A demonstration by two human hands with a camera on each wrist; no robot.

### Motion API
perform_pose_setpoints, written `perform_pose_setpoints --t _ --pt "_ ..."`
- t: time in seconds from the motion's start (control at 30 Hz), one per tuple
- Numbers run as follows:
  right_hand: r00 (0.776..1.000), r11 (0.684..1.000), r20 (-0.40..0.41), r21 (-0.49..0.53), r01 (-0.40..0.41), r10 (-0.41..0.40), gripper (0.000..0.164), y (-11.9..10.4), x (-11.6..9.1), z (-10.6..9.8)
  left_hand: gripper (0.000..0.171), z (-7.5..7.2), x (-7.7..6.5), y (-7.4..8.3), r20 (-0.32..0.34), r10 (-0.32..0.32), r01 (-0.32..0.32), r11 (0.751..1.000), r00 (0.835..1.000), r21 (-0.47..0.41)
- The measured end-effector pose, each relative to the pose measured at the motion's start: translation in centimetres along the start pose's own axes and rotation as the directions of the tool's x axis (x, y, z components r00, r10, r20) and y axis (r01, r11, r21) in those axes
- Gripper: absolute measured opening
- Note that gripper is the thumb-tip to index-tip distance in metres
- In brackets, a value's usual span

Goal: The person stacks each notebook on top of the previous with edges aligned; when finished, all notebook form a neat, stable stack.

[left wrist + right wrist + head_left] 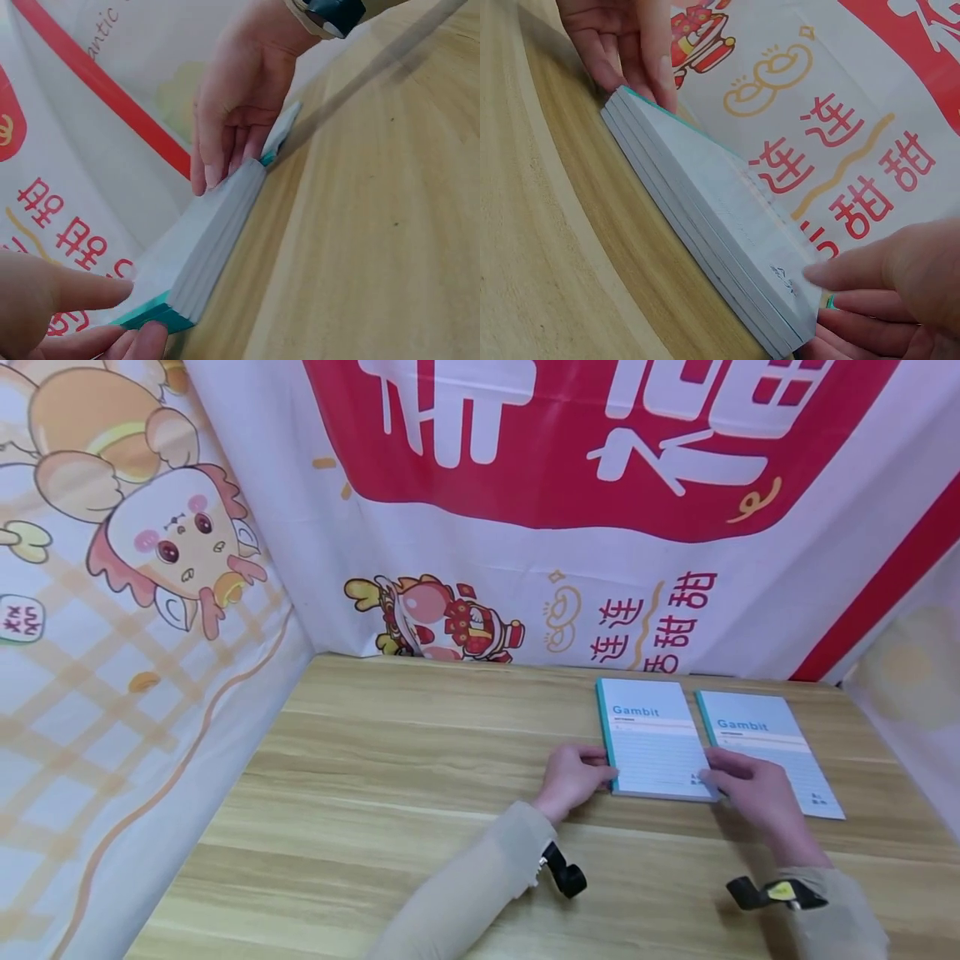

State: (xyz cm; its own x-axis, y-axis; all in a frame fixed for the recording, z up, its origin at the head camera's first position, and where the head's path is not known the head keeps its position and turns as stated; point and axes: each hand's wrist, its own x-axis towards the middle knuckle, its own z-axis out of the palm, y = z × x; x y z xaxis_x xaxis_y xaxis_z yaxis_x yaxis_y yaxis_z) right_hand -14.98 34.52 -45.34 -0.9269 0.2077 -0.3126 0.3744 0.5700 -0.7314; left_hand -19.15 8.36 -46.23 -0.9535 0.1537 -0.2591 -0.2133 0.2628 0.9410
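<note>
1. A printed cloth backdrop with cartoon figures and red lettering hangs behind the wooden table and along its left side.
2. The left hand holds the near left corner of the notebook stack, at the teal spine. The left wrist view shows what the head view does not: the thumb lies on top of the cover and fingers curl in under the corner, so the hand pinches it.
3. The stack lies flat on the right half of the table, towards the back. From the head view it reads as one notebook; the right wrist view shows several thin notebooks piled together, page edges aligned.
4. The right hand holds the stack's near right corner, thumb on the cover and fingers under the edge, as the right wrist view shows.
5. A second notebook lies flat just beside the stack on its right, partly covered by the right hand.
</note>
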Motion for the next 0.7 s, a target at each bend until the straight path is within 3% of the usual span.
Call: perform_pose_setpoints --t 0.1,0.23,0.3,0.4,0.47,0.53,0.6,0.7 --pt "0.999 1.0 -0.034 0.016 0.015 -0.015 0.081 0.3 -0.1 -0.6 0.032 -0.3 -0.1 0.6 0.003 0.031 -0.031 0.999 1.0 0.015" --pt "0.996 0.999 -0.083 0.03 0.02 -0.018 0.091 0.6 -0.4 -2.1 0.041 -0.3 -0.7 1.3 0.061 0.152 -0.154 0.988 0.986 0.03" --pt "0.996 0.999 -0.092 0.033 0.013 -0.009 0.091 0.8 -0.6 -3.0 0.046 0.0 -1.2 1.5 0.125 0.238 -0.246 0.967 0.963 0.06" --pt "0.996 0.999 -0.092 0.045 0.001 0.003 0.088 1.2 -0.7 -4.3 0.055 0.8 -2.0 1.6 0.246 0.334 -0.374 0.917 0.91 0.138" --pt "0.996 0.998 -0.083 0.059 -0.008 0.013 0.089 1.6 -0.9 -5.0 0.061 1.6 -2.4 1.7 0.331 0.378 -0.462 0.857 0.865 0.228" --pt "0.996 0.998 -0.083 0.06 -0.015 0.02 0.089 2.2 -1.0 -5.6 0.066 2.7 -2.9 1.9 0.419 0.392 -0.538 0.778 0.819 0.324" --pt "0.996 0.999 -0.084 0.041 -0.024 0.027 0.09 2.7 -1.2 -6.1 0.072 4.0 -3.3 2.1 0.504 0.393 -0.616 0.668 0.769 0.418" --pt "0.996 0.999 -0.08 -0.019 -0.035 0.033 0.091 3.7 -1.4 -6.6 0.08 6.0 -3.8 2.3 0.608 0.36 -0.698 0.486 0.708 0.526"
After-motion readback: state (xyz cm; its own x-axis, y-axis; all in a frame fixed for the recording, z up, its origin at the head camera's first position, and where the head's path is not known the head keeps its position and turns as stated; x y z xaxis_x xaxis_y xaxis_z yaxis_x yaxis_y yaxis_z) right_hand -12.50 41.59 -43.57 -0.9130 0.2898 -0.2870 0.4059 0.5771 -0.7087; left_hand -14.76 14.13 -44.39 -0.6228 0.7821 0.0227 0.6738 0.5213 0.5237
